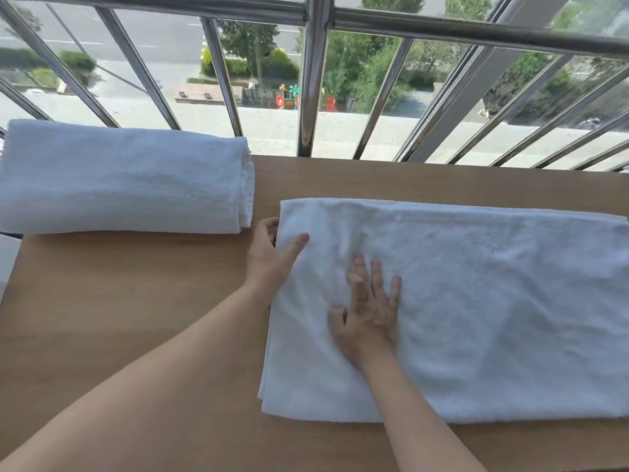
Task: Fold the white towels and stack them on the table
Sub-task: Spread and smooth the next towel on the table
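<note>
Where towel [476, 301] exits frame — cropped, left hand [269, 257] part-hidden

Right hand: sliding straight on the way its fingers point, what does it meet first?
Only more of the spread towel that the right hand lies flat on, up to its far edge; then bare table, then probably the window bars.

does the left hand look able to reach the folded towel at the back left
Probably yes: the left hand pinches the spread towel at its edge, beside the folded towel, only bare table between; it must let go first.
</note>
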The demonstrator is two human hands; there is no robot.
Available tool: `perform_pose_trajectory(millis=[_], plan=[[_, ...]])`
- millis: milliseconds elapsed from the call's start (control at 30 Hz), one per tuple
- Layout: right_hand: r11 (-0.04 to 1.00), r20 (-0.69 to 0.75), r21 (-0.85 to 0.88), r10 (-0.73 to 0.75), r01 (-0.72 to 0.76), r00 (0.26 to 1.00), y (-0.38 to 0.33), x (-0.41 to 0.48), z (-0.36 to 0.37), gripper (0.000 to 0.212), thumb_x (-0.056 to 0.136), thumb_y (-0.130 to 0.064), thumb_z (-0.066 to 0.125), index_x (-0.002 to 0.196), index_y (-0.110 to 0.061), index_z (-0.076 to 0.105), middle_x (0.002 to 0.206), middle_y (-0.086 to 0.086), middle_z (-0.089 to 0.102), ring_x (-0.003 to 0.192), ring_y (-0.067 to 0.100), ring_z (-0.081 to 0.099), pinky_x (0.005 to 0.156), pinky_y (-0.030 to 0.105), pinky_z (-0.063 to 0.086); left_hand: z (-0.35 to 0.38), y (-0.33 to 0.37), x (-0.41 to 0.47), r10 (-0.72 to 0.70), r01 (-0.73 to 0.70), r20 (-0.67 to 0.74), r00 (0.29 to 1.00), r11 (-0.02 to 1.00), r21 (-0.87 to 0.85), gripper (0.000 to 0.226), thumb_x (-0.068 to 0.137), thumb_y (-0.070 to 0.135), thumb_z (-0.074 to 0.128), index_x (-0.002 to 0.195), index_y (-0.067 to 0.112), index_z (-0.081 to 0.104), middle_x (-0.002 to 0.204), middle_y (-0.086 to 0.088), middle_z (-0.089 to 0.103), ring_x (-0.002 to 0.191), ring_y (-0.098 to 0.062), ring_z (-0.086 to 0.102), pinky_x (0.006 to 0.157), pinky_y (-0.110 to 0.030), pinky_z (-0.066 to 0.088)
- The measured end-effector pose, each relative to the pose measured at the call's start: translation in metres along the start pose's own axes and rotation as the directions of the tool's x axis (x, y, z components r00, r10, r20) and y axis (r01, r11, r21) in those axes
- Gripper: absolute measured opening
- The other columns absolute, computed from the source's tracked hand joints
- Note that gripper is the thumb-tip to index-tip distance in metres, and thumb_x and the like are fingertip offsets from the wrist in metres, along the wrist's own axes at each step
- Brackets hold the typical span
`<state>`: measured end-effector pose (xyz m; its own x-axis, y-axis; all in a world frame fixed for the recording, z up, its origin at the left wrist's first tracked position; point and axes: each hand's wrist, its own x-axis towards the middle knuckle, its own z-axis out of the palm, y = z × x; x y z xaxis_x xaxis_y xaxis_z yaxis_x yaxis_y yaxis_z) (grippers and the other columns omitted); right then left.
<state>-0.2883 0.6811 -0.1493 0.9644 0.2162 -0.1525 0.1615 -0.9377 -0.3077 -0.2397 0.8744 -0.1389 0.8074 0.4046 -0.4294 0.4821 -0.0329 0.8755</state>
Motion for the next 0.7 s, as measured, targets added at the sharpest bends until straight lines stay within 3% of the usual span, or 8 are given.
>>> perform_pose_trajectory(millis=[67, 233, 367, 433, 533, 633, 700], plan=[[0.999, 0.014, -0.034, 0.004, -0.004, 1.0, 0.0, -0.001, 0.0, 0.07, 0.079, -0.036, 0.045, 0.148, -0.022, 0.037, 0.167, -0.003, 0.017, 0.156, 0.021, 0.0, 0.122, 0.058, -0.001, 0.002, 0.007, 0.009, 0.027, -0.026, -0.013, 1.0, 0.997, 0.075, 0.041, 0.08, 0.043, 0.081, 0.11, 0.035, 0.054, 0.103, 0.018, 0.065, 0.093, 0.003, 0.063, 0.074, -0.019, 0.049], [0.993, 0.038, -0.117, 0.018, -0.013, 0.999, 0.001, 0.004, 0.003, 0.071, 0.091, -0.047, 0.032, 0.159, -0.038, 0.015, 0.168, -0.007, 0.008, 0.156, 0.023, -0.002, 0.12, 0.062, -0.001, -0.007, 0.008, 0.026, 0.121, -0.102, -0.072, 0.99, 0.969, 0.224, 0.022, 0.082, 0.038, 0.079, 0.08, 0.033, 0.058, 0.079, 0.013, 0.061, 0.068, 0.007, 0.056, 0.061, -0.012, 0.043], [0.989, 0.081, -0.15, 0.032, -0.02, 0.996, 0.0, 0.006, 0.004, 0.073, 0.088, -0.051, 0.029, 0.159, -0.042, 0.012, 0.168, -0.01, 0.003, 0.155, 0.027, 0.001, 0.118, 0.064, -0.005, -0.006, 0.001, 0.019, 0.06, -0.019, -0.217, 0.974, 0.983, 0.185, 0.024, 0.081, 0.036, 0.08, 0.079, 0.021, 0.062, 0.082, 0.008, 0.066, 0.08, -0.008, 0.061, 0.074, -0.024, 0.046], [0.992, 0.103, -0.126, 0.042, -0.029, 0.994, 0.004, 0.013, 0.001, 0.074, 0.085, -0.054, 0.028, 0.157, -0.049, 0.008, 0.168, -0.013, -0.006, 0.154, 0.025, -0.001, 0.117, 0.06, -0.008, -0.001, 0.002, 0.008, 0.059, -0.02, -0.236, 0.97, 0.986, 0.166, 0.026, 0.083, 0.04, 0.078, 0.083, 0.019, 0.064, 0.086, 0.007, 0.065, 0.081, -0.008, 0.06, 0.076, -0.023, 0.044], [0.996, 0.123, -0.086, 0.036, -0.025, 0.992, 0.015, 0.029, -0.003, 0.069, 0.089, -0.059, 0.024, 0.153, -0.056, -0.003, 0.163, -0.018, -0.024, 0.151, 0.014, -0.012, 0.115, 0.052, -0.012, -0.004, -0.004, -0.017, 0.038, -0.005, -0.15, 0.988, 0.976, 0.216, 0.03, 0.081, 0.053, 0.076, 0.086, 0.026, 0.065, 0.085, 0.013, 0.065, 0.079, 0.0, 0.059, 0.069, -0.012, 0.042], [0.991, 0.109, -0.13, -0.025, 0.039, 0.994, 0.018, 0.044, -0.005, 0.064, 0.094, -0.059, 0.015, 0.155, -0.051, -0.005, 0.165, -0.012, -0.023, 0.152, 0.017, -0.024, 0.118, 0.051, -0.019, -0.01, -0.014, -0.037, -0.026, 0.012, 0.037, 0.999, 0.939, 0.342, 0.026, 0.078, 0.056, 0.078, 0.082, 0.034, 0.065, 0.077, 0.028, 0.067, 0.072, 0.01, 0.061, 0.053, -0.007, 0.04], [0.984, 0.118, -0.161, -0.054, 0.073, 0.991, 0.018, 0.058, -0.006, 0.065, 0.095, -0.06, 0.014, 0.156, -0.049, -0.006, 0.166, -0.01, -0.02, 0.152, 0.022, -0.023, 0.118, 0.052, -0.022, -0.015, -0.016, -0.037, -0.031, 0.02, 0.028, 0.999, 0.94, 0.341, 0.022, 0.079, 0.052, 0.079, 0.083, 0.034, 0.068, 0.076, 0.023, 0.069, 0.072, 0.009, 0.063, 0.051, -0.007, 0.041]])
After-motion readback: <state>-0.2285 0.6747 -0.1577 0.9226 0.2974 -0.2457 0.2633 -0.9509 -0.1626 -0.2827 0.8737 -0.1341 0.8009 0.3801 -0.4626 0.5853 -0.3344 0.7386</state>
